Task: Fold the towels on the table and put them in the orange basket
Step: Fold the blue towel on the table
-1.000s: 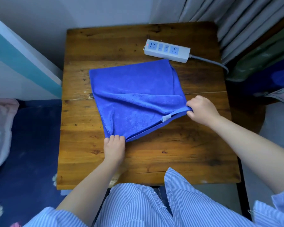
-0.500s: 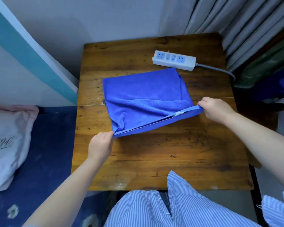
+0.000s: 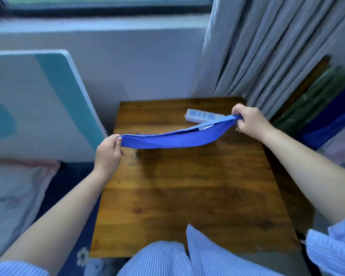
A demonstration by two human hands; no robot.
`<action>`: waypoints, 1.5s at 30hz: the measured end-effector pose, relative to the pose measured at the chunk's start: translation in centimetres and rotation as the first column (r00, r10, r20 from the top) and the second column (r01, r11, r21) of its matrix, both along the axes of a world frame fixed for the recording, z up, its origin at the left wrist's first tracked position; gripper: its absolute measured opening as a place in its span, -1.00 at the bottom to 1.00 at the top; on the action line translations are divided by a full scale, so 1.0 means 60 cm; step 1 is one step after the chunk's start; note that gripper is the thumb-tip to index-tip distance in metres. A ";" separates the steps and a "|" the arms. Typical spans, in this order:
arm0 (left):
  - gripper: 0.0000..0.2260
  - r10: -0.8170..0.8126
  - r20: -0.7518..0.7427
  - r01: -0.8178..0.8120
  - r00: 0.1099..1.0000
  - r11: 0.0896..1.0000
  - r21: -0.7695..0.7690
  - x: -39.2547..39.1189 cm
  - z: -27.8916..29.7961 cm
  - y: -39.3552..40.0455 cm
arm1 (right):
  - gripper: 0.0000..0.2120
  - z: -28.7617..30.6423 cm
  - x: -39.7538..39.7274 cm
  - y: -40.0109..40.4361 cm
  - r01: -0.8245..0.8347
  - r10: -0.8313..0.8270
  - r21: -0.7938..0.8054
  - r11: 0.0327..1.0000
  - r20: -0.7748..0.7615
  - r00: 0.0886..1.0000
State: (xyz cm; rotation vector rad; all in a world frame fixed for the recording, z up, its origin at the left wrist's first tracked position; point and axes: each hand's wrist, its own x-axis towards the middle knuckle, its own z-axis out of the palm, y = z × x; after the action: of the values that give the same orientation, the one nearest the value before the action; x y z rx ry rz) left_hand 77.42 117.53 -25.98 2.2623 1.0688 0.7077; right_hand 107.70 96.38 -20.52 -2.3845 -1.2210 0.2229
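**Towel lifted clear of the desk, stretched between both hands**

A second ago the blue towel (image 3: 173,138) lay flat on the desk (image 3: 187,196) with the hands gripping its near corners. Now it has come up off the wood entirely and hangs in the air as a shallow, sagging band, seen almost edge-on. The view has also tipped upward, so the window and curtain fill the top of the picture.

The left hand (image 3: 108,150) sits at about 9 o'clock of the desk, its fingers curled and its thumb on top, pinching the towel's left end. The right hand (image 3: 249,120) is at about 2 o'clock, its fingers pinching the right end, which bunches slightly in the grip. The power strip (image 3: 203,118) lies behind the towel at 12 o'clock.

My reading is that the lift sets up the next fold: the cloth is held taut enough to be doubled over or laid back down in half. Folding looks only partly done, and the orange basket is not in view, so stowing is yet to come.

The towel is bright blue and soft, and appears already layered, with a small white tag (image 3: 205,127) showing near the right end.
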 end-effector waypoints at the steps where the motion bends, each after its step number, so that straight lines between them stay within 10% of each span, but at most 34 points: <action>1: -0.78 0.016 0.062 -0.014 0.998 1.000 -0.024 -0.003 0.014 0.008 | -0.77 0.020 -0.009 0.001 0.026 -0.017 0.071 0.997 -0.121 0.993; 9: -0.83 0.116 0.342 -0.031 0.932 0.969 -0.243 -0.025 0.092 0.036 | -0.70 0.084 -0.074 -0.039 0.221 0.008 0.275 0.936 -0.642 0.766; 19: -0.82 0.132 -0.091 -0.153 0.987 0.941 -0.302 -0.045 0.059 0.009 | -0.39 0.021 -0.145 -0.096 0.230 0.125 0.354 0.907 -0.746 0.655; 33: -0.78 0.080 -0.234 -0.130 0.969 0.970 -0.205 -0.033 0.051 -0.014 | -0.79 0.006 -0.132 -0.075 0.130 -0.169 -0.157 0.979 -0.269 0.948; 45: -0.77 0.067 -0.325 -0.113 0.943 0.986 -0.126 -0.038 0.055 -0.014 | -0.82 0.010 -0.150 -0.081 -0.089 0.102 -0.150 0.985 0.079 0.992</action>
State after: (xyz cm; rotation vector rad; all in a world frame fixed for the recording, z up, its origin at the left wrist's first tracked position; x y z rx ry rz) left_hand 75.14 116.71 -22.66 2.2624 1.3358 0.2886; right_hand 98.71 91.51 -19.93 -2.4858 -1.4054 0.2497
